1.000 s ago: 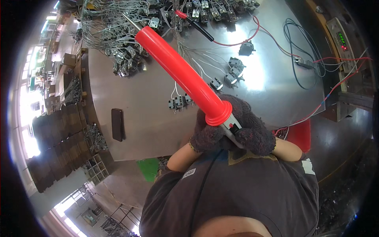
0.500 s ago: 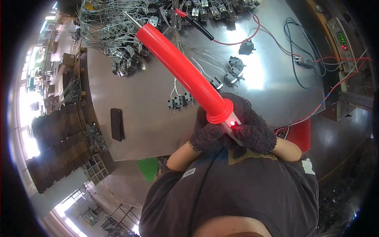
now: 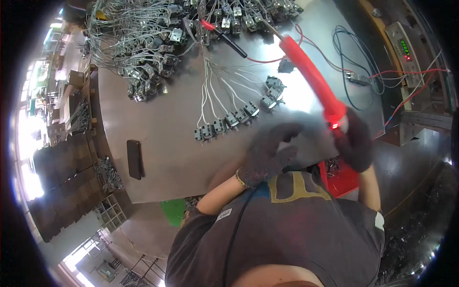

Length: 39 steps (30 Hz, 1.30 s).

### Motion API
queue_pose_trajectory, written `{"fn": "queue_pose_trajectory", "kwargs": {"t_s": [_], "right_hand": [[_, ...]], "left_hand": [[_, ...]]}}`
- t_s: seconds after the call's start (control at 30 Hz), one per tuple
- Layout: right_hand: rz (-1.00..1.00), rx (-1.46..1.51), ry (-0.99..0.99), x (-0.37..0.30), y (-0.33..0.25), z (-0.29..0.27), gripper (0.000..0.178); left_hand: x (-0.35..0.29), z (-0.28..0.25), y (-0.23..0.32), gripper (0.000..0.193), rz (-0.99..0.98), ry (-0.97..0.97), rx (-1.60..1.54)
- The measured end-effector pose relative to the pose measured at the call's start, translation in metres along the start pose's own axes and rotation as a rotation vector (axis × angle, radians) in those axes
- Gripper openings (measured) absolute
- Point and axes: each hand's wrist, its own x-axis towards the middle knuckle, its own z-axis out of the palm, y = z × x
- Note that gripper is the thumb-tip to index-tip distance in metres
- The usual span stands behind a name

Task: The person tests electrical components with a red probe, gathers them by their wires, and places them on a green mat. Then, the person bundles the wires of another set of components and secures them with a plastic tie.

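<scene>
My right hand, in a dark knitted glove, is wrapped round the lower end of a long red test probe. The probe tilts up and to the left, its thin metal tip pointing toward the far pile of parts, and a small red light glows near its grip. Over the table's near edge, my gloved left hand is slightly blurred, with its fingers apart and nothing visible in it. Beyond it, a row of small grey switch-like parts lies on the metal table, with white wires fanning out from a bundle.
A heap of wired metal parts covers the far left. A thin black-and-red probe lies beside it on a red lead. A dark flat rectangular object rests at left. A display meter stands far right; a red bin sits below the near edge.
My hands have parted: the left has come off the probe, and the right has carried it rightward, turning it more upright. More of the wired grey parts now show.
</scene>
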Motion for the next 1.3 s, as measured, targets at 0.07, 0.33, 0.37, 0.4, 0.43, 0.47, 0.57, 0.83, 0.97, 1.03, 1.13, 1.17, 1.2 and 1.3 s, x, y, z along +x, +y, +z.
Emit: {"fn": "queue_pose_trajectory", "kwargs": {"t_s": [0.07, 0.33, 0.37, 0.4, 0.43, 0.47, 0.57, 0.83, 0.97, 1.03, 1.13, 1.17, 1.2, 1.3], "right_hand": [[-0.09, -0.112, 0.077, -0.013, 0.032, -0.038, 0.05], [0.037, -0.629, 0.045, -0.025, 0.107, -0.092, 0.056], [0.034, -0.628, 0.049, -0.017, 0.11, -0.094, 0.056], [0.022, -0.613, 0.017, -0.005, 0.11, -0.093, 0.056], [0.012, -0.601, -0.013, 0.004, 0.11, -0.094, 0.056], [0.011, -0.6, -0.011, 0.013, 0.108, -0.095, 0.056], [-0.069, -0.609, -0.027, 0.033, 0.11, -0.095, 0.055], [0.044, -0.575, -0.113, 0.052, 0.118, -0.097, 0.058], [-0.031, -0.547, -0.093, 0.057, 0.121, -0.097, 0.053], [-0.017, -0.54, -0.105, 0.059, 0.125, -0.098, 0.055], [-0.101, -0.592, -0.063, 0.058, 0.136, -0.101, 0.057], [-0.099, -0.591, -0.067, 0.059, 0.136, -0.101, 0.057], [-0.029, -0.591, -0.099, 0.06, 0.13, -0.103, 0.058], [-0.039, -0.582, -0.085, 0.061, 0.13, -0.103, 0.058]], "left_hand": [[-0.006, 0.001, -0.011, 0.033, -0.316, -0.279, 0.231], [-0.001, 0.017, -0.049, 0.026, -0.104, -0.51, 0.386], [0.001, 0.018, -0.049, 0.027, -0.082, -0.508, 0.411], [0.002, 0.02, -0.049, 0.027, -0.082, -0.505, 0.416], [0.002, 0.022, -0.048, 0.027, -0.091, -0.522, 0.421], [0.003, 0.024, -0.048, 0.028, -0.101, -0.54, 0.425], [0.004, 0.024, -0.049, 0.028, -0.088, -0.554, 0.492], [0.008, 0.027, -0.051, 0.025, -0.09, -0.537, 0.495], [0.009, 0.029, -0.056, 0.022, -0.075, -0.528, 0.474], [0.009, 0.029, -0.057, 0.022, -0.087, -0.538, 0.465], [0.012, 0.029, -0.058, 0.022, -0.102, -0.549, 0.446], [0.013, 0.029, -0.058, 0.022, -0.106, -0.551, 0.437], [0.013, 0.029, -0.058, 0.022, -0.105, -0.552, 0.438], [0.014, 0.03, -0.057, 0.023, -0.099, -0.553, 0.415]]}}
